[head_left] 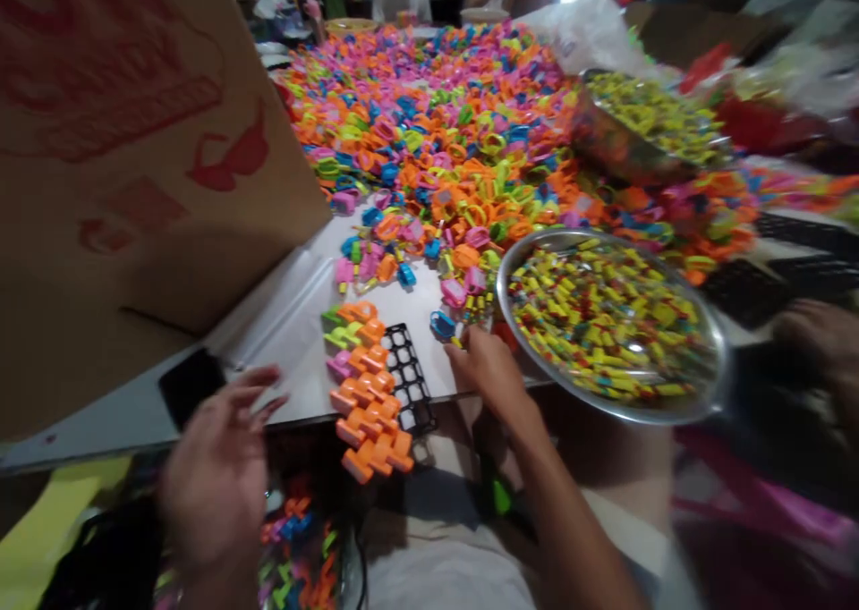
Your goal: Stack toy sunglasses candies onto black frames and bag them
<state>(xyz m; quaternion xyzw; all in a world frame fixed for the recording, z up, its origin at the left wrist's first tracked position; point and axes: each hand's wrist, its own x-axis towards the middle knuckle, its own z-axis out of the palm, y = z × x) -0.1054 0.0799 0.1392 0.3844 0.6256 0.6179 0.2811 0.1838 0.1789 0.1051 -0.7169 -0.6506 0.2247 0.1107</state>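
Observation:
My left hand (218,467) is raised at the table's front edge, fingers apart and nothing visible in them. Right of it, a black grid tray (405,373) sticks out over the edge. Its left part carries rows of plastic toys (369,404), mostly orange, with a few green and pink ones at the far end. My right hand (489,368) rests at the table between tray and bowl, fingertips pinched together. A small yellow bit shows at those fingertips, too blurred to name. Just beyond them lies a blue plastic toy (443,325).
A metal bowl (718,351) of small yellow pieces stands at right, with another full container (624,149) behind. A large heap of coloured plastic toys (436,127) covers the table's back. A cardboard box (134,261) stands left. Another person's hand (815,333) is at far right.

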